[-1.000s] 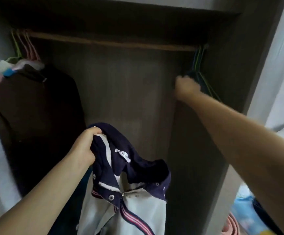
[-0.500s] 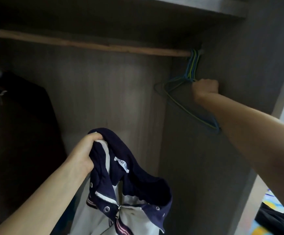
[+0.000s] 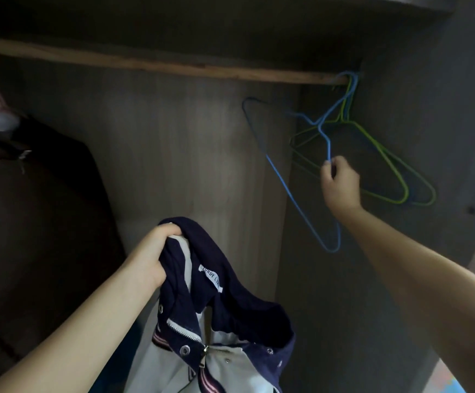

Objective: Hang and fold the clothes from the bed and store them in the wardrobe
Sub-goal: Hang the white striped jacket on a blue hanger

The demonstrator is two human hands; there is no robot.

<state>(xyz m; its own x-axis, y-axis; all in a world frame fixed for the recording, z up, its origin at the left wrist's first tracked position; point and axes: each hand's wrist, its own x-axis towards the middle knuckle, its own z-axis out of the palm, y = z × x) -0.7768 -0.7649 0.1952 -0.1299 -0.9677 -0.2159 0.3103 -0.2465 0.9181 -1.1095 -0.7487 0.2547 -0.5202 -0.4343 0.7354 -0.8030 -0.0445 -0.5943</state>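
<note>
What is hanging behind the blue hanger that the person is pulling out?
Behind the blue hanger, pinched by the right hand, green hangers hang on the wooden rail against the wardrobe side wall. The hand hides part of them, so their number is unclear.

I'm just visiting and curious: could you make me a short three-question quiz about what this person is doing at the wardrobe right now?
1. True or false: the left hand grips a navy and grey jacket by its collar.
2. Which hanger does the right hand pinch? A) the blue wire hanger B) a green wire hanger C) a pink hanger
3. Fill in: the hangers' hooks sit at the right end of the wooden ____.

Key: 1 true; 2 A; 3 rail.
</note>
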